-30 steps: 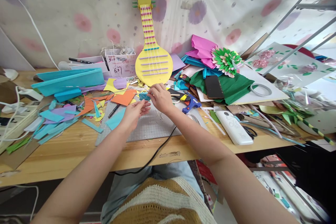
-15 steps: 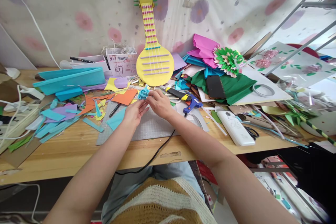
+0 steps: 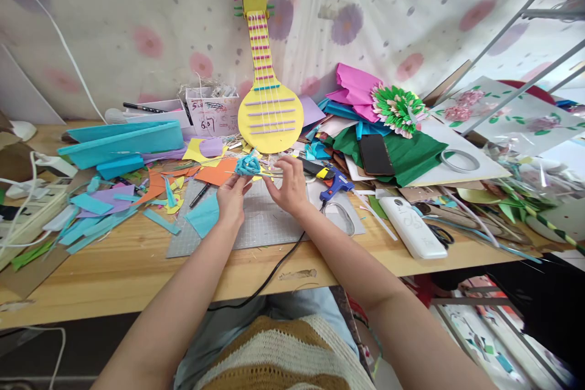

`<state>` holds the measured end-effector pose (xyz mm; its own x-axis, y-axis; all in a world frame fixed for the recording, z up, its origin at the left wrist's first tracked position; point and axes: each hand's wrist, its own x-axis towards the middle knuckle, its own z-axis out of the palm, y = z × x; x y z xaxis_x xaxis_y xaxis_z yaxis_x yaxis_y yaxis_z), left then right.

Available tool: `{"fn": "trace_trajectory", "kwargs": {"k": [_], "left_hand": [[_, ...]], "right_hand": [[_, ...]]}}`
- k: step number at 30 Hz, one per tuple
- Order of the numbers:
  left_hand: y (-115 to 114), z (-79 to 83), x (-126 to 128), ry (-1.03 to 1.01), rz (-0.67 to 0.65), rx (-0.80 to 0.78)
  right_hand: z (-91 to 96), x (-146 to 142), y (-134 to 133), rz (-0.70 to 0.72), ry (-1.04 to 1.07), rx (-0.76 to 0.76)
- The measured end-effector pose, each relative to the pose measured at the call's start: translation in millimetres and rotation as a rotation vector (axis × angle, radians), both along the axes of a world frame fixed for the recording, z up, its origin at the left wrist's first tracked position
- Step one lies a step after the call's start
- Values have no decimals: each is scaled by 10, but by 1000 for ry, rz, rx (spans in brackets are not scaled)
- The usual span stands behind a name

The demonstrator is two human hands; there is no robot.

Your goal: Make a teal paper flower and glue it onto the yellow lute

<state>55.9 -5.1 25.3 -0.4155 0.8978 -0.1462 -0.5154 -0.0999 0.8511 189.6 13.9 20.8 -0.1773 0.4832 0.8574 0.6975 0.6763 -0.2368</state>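
Observation:
Pinched in the fingers of my left hand (image 3: 232,195) is a blue crepe-paper flower (image 3: 247,164), held a little above the grey cutting mat (image 3: 269,228). My right hand (image 3: 290,186) is just right of the flower, thumb and fingers apart and curved; nothing shows in its grasp. Whether a fingertip touches the flower's underside is hard to make out. Left of my left hand a blue paper piece (image 3: 203,214) and a black pen (image 3: 200,195) lie on the mat. Beyond my right hand is a blue glue gun (image 3: 337,183), beside a black-and-yellow cutter (image 3: 315,169).
A yellow paper lute (image 3: 270,125) leans at the back. Coloured paper scraps (image 3: 98,204) cover the left. To the right are a phone (image 3: 375,154), a white power bank (image 3: 414,228), scissors (image 3: 441,234) and a tape roll (image 3: 459,160). A black cable (image 3: 269,271) crosses the table's front edge.
My right hand has come off the flower and moved right, its fingers spreading. The flower stays in my left hand, now showing more fully, slightly lower and to the left.

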Motion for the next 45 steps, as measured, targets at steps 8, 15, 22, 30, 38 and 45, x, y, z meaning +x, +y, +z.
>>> {"fn": "trace_trajectory", "kwargs": {"k": [8,15,22,30,38,45], "left_hand": [[42,-36,-23,-111,47,64],[64,-11,-27,-239,62,-14],[45,-30,113,-213,-31,-100],[14,-147,260,-165,-85,-80],[-35,-116,264,-179,-119,-84],[-44,-82,244,-194,-133,-82]], "right_hand": [[-114,152,106,133,422,-358],[-165,-52,147,427,899,-827],[-186,-288,100,634,993,-1043],[-209,-279,109,549,1142,-995],[-207,-266,151,541,1198,-963],[-181,-255,153,553,1214,-968]]}}
